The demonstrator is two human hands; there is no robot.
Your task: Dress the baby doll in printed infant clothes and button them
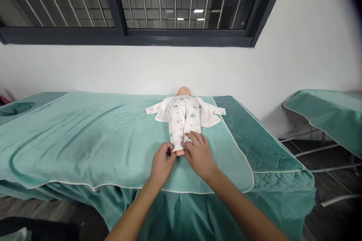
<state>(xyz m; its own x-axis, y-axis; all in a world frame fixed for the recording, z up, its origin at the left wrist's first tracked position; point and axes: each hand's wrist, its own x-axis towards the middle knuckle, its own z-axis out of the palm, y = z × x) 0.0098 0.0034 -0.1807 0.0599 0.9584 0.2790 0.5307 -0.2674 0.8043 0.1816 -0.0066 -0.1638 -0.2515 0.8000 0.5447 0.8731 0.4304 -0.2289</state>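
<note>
A baby doll [184, 90] lies on its back, head toward the wall. It wears white printed trousers [177, 122], and a white jacket [209, 117] is spread open with its sleeves out to both sides. My left hand [164, 161] pinches the hem of the trouser leg on the left, beside the doll's foot [180, 153]. From the other side, my right hand [200, 154] has its thumb and forefinger closed at the same hem, the other fingers bent over the second leg. That second leg's lower end is hidden behind my right hand.
Under the doll, a light green blanket [85, 139] with white piping covers a darker green bed [254, 139]. Another green-covered bed [333, 113] with a metal frame stands at the right. Behind is a white wall [127, 69] below a barred window [181, 37].
</note>
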